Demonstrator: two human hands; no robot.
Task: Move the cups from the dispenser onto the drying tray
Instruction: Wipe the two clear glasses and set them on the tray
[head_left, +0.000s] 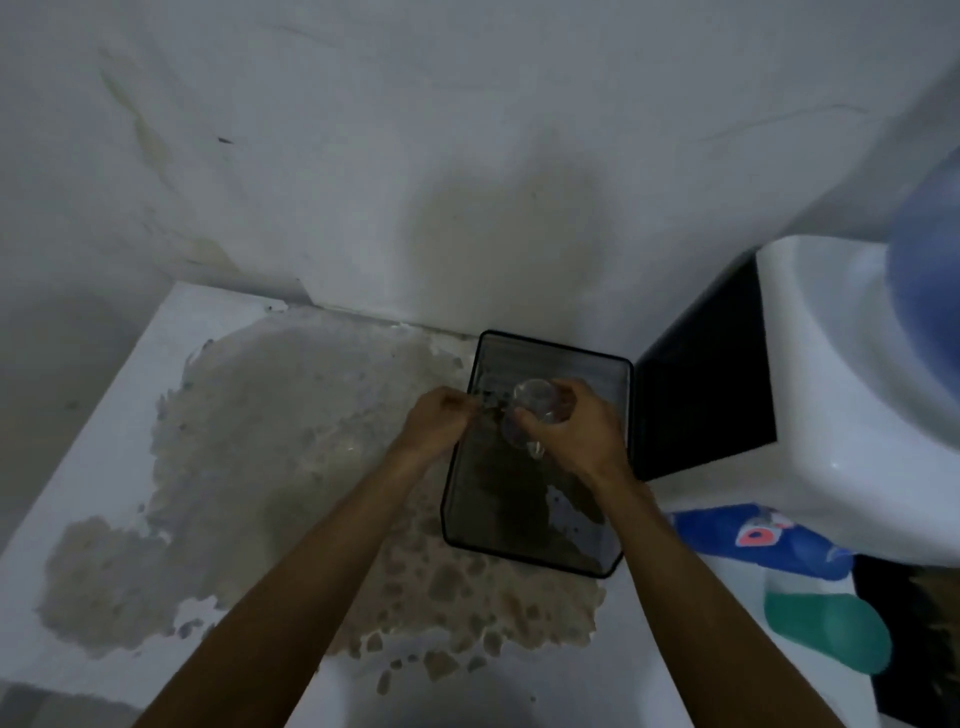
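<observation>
A clear glass cup (535, 410) sits right of the frame's centre, held above the dark, transparent drying tray (524, 551). The cup is tilted, its round end turned up toward the camera; blur hides whether that end is the mouth or the base. The right hand (571, 431) is wrapped around the cup's side, fingers curled over it and thumb pressed against the near wall. The left hand (436, 423) is just to the left, at the tray's left rim; its fingers are drawn together and reach toward the cup, but the blur hides whether they pinch anything or touch the glass.

The tray is a rectangular bin with a black rim, standing on a white counter (104, 431) whose surface is worn into a large brownish patch (291, 415) spreading from mid-frame toward the lower centre. Its far end lies close to the stained white wall (467, 156).

Just right of the tray stands the water dispenser (841, 415), white on top with a black side panel, and a blue water bottle (930, 260) on it at the right edge of the frame. Below the dispenser, at lower right, lie a blue packet (753, 535) and a green container (831, 629).
</observation>
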